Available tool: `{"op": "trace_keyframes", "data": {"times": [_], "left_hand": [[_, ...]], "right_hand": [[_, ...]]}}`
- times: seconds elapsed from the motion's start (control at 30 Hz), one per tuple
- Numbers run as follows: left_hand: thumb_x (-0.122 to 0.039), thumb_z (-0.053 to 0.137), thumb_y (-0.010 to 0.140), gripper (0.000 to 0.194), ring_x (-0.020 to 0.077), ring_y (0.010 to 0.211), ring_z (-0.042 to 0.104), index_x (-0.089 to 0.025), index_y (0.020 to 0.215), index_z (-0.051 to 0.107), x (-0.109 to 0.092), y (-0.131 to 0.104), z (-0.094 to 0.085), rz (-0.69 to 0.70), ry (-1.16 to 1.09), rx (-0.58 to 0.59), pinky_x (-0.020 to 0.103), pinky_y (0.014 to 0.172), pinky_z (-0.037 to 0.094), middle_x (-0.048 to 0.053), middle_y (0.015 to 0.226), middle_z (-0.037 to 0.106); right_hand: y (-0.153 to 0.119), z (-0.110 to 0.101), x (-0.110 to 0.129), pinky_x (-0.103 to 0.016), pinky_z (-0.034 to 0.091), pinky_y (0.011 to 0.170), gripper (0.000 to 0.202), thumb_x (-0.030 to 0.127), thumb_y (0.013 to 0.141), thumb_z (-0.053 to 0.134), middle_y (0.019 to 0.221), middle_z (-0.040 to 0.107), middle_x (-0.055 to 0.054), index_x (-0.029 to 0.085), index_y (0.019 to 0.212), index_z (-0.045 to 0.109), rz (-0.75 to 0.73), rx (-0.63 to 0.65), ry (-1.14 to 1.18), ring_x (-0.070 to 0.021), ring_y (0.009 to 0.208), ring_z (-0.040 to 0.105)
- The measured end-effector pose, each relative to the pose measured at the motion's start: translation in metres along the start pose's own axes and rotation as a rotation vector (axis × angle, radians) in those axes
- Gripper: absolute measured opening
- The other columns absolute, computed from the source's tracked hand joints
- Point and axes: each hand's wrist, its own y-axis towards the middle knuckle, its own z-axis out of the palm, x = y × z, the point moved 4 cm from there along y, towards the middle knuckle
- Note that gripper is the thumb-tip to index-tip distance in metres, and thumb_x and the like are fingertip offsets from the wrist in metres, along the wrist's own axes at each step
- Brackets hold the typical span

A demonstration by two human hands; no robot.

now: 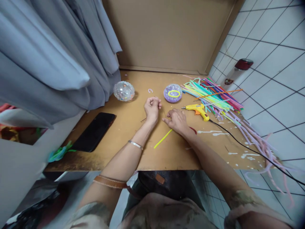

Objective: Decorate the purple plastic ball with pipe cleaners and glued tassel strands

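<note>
My left hand [152,109] is closed in a pinch over the middle of the wooden table; what its fingers hold is too small to name. To its right my right hand [175,120] rests low on the table with its fingers apart. A yellow pipe cleaner [163,138] lies just below my right hand. Beyond the hands sit a purple ball [172,95] with a yellow ring on it and a clear ball [124,91] with specks inside. A small pale curved piece [150,91] lies between the balls. Something red shows partly behind my right wrist.
A yellow glue gun [197,110] with a black cord lies to the right. Behind it is a pile of coloured pipe cleaners [212,95]. A black phone [94,132] lies at the left, near a grey curtain [95,57]. A bottle [235,73] stands by the tiled wall.
</note>
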Motion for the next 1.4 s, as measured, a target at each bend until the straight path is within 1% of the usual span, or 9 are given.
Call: {"op": "trace_keyframes", "data": {"times": [0.1,0.23,0.33,0.53,0.8,0.93,1.0,1.2,1.4], "left_hand": [[-0.040,0.074,0.086,0.032,0.0052,0.052,0.054,-0.019,0.077,0.051,0.000,-0.005,0.005,0.022,0.020,0.029,0.017,0.050,0.041,-0.003,0.067,0.063],[-0.038,0.074,0.087,0.029,0.0053,0.053,0.054,-0.019,0.076,0.054,0.002,-0.006,0.006,0.024,0.047,0.042,0.018,0.052,0.041,-0.003,0.068,0.063],[-0.035,0.073,0.087,0.027,0.0056,0.053,0.054,-0.019,0.075,0.054,0.003,-0.006,0.005,0.016,0.047,0.042,0.019,0.053,0.041,-0.003,0.069,0.063],[-0.031,0.073,0.087,0.026,0.0040,0.050,0.050,-0.018,0.074,0.054,0.001,-0.008,0.006,0.002,0.020,0.037,0.016,0.050,0.038,-0.004,0.066,0.061],[-0.027,0.073,0.086,0.024,0.0032,0.049,0.049,-0.016,0.072,0.057,-0.003,-0.012,0.008,-0.043,-0.003,0.047,0.015,0.049,0.037,-0.004,0.065,0.062],[-0.026,0.072,0.087,0.023,0.0035,0.049,0.050,-0.017,0.073,0.057,-0.004,-0.012,0.009,-0.034,-0.007,0.050,0.016,0.050,0.037,-0.004,0.066,0.063],[-0.027,0.072,0.088,0.023,0.0036,0.050,0.049,-0.017,0.072,0.057,-0.004,-0.013,0.008,-0.039,-0.001,0.042,0.016,0.050,0.036,-0.004,0.066,0.063],[-0.030,0.076,0.085,0.026,0.0039,0.050,0.050,-0.017,0.073,0.057,-0.003,-0.015,0.009,-0.066,0.012,0.034,0.017,0.051,0.036,-0.004,0.067,0.063],[-0.026,0.073,0.087,0.023,0.0038,0.049,0.049,-0.017,0.073,0.057,-0.005,-0.016,0.010,-0.069,-0.003,0.018,0.017,0.050,0.036,-0.004,0.066,0.063]], "right_hand": [[-0.002,0.000,0.010,-0.043,0.040,0.097,0.024,0.026,0.096,0.052,0.119,0.071,-0.018,0.015,0.105,0.072,-0.022,0.076,-0.152,-0.0332,0.115,0.061],[-0.001,-0.004,0.011,-0.042,0.039,0.094,0.034,0.018,0.099,0.039,0.121,0.070,-0.020,0.013,0.111,0.070,-0.006,0.178,-0.191,-0.0335,0.116,0.061],[0.000,-0.004,0.012,-0.043,0.039,0.094,0.039,0.017,0.100,0.034,0.123,0.068,-0.023,0.008,0.118,0.068,-0.002,0.205,-0.202,-0.0344,0.118,0.061],[0.000,0.000,0.009,-0.042,0.038,0.094,0.038,0.020,0.101,0.033,0.125,0.067,-0.024,0.008,0.119,0.065,0.040,0.172,-0.167,-0.0333,0.115,0.061],[0.005,-0.020,-0.014,-0.040,0.036,0.091,0.034,0.021,0.102,0.034,0.120,0.069,-0.017,0.013,0.114,0.064,0.149,-0.051,0.020,-0.0306,0.115,0.060],[0.002,-0.014,-0.007,-0.040,0.035,0.092,0.027,0.027,0.100,0.044,0.114,0.072,-0.015,0.016,0.104,0.068,0.079,0.038,-0.021,-0.0302,0.112,0.061],[0.000,-0.007,0.001,-0.041,0.035,0.094,0.027,0.030,0.099,0.048,0.116,0.071,-0.017,0.015,0.105,0.070,0.043,0.101,-0.089,-0.0318,0.114,0.061],[0.002,0.004,0.021,-0.041,0.035,0.096,0.035,0.012,0.096,0.040,0.123,0.068,-0.022,0.008,0.117,0.068,0.031,0.169,-0.211,-0.0325,0.118,0.061],[0.007,0.005,0.019,-0.042,0.037,0.096,0.036,0.009,0.091,0.043,0.122,0.068,-0.024,0.007,0.119,0.066,0.069,0.164,-0.183,-0.0334,0.117,0.062]]}}
